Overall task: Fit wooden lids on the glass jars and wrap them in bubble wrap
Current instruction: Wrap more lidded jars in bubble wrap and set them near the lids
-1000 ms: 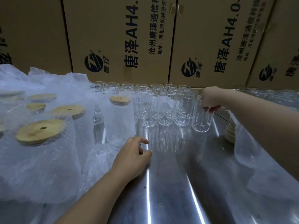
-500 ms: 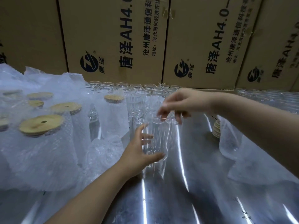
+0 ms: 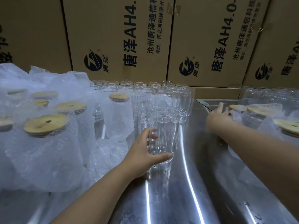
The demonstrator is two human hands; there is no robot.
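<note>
A clear glass jar [image 3: 168, 130] without a lid stands upright on the steel table [image 3: 186, 183], and my left hand [image 3: 144, 151] grips its lower part. My right hand [image 3: 218, 113] reaches out to the right, fingers spread, touching a round wooden lid [image 3: 233, 107] that lies beside bubble wrap [image 3: 252, 117]. More empty jars [image 3: 161, 94] stand in rows behind the held jar. At left, several jars wrapped in bubble wrap carry wooden lids [image 3: 45, 124].
Cardboard boxes [image 3: 121, 38] form a wall right behind the table. Loose bubble wrap [image 3: 106, 151] lies left of my left hand. More lids [image 3: 286, 125] and wrapped jars sit at the right edge, with further glass jars [image 3: 267, 92] behind them.
My right hand let go of the jar's rim and swung right to the lids. My left hand closed around the jar, which now stands on the table.
</note>
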